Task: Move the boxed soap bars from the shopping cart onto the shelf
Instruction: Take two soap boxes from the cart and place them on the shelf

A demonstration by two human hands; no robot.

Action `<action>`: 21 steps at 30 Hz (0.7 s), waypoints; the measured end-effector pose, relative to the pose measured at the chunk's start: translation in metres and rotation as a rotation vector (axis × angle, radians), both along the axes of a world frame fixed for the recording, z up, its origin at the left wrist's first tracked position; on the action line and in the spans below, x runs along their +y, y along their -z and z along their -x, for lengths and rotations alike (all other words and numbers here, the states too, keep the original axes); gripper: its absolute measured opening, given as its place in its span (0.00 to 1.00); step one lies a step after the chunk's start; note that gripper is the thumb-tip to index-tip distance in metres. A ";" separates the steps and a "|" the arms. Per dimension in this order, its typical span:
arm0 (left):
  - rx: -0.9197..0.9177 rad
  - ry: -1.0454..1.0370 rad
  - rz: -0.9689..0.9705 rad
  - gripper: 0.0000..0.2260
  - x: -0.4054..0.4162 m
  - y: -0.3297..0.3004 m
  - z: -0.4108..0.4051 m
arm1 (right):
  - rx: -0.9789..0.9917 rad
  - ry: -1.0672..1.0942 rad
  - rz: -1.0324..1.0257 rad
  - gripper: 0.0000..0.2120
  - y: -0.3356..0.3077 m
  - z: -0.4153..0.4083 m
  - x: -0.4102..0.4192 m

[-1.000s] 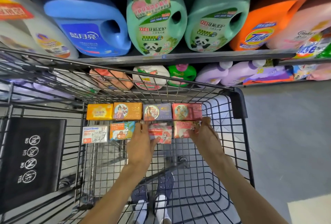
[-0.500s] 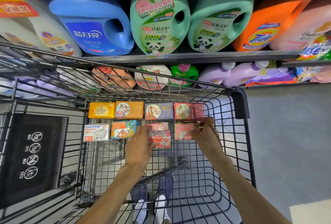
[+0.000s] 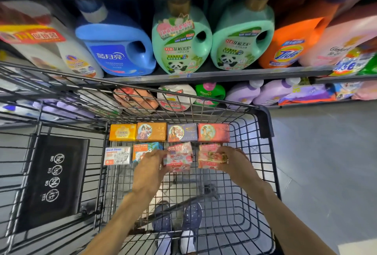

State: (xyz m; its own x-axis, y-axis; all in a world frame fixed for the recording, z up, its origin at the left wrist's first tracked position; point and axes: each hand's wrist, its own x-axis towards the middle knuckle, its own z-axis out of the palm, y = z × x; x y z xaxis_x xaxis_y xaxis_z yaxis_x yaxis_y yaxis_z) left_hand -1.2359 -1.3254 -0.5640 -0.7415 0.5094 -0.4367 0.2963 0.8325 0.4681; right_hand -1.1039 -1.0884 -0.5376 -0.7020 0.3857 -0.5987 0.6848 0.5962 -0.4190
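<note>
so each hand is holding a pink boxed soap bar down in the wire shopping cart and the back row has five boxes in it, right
Not quite: the head view shows four boxes in the back row, not five: yellow, orange, purple and red. The rest holds: the left hand and right hand each grip a pink boxed soap bar in the black wire shopping cart.

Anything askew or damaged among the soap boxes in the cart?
No damage visible. The pink box gripped by the left hand sits tilted, out of line with its row; the right hand grips another pink box. The back row is straight.
</note>
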 end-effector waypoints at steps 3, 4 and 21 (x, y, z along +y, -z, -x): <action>-0.022 -0.012 -0.042 0.20 -0.004 -0.024 0.006 | 0.045 0.023 0.009 0.14 -0.027 -0.002 0.001; -0.033 -0.007 -0.066 0.20 -0.004 -0.034 0.009 | 0.060 0.025 0.001 0.13 -0.038 -0.002 0.002; 0.236 0.376 -0.404 0.19 0.049 -0.328 0.023 | 0.416 0.205 -0.175 0.16 -0.336 -0.070 0.023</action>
